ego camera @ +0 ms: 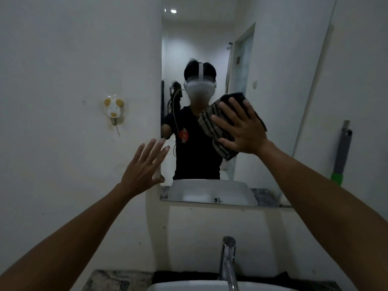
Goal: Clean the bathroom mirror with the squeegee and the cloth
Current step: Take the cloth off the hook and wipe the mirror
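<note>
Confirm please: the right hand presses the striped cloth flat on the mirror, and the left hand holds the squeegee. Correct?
Not quite. The head view shows the left hand holds nothing; its fingers are spread at the mirror edge. The right hand does press the striped cloth flat.

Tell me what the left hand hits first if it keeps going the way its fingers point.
Probably the mirror's left edge: the left hand, fingers straight, points up and right at it. Depth is unclear; it may already touch the wall there.

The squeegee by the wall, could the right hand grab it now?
Probably not right away. The right hand is pressing the cloth flat on the mirror. The squeegee leans just beyond, with nothing between, but that hand would need to drop the cloth first.
</note>
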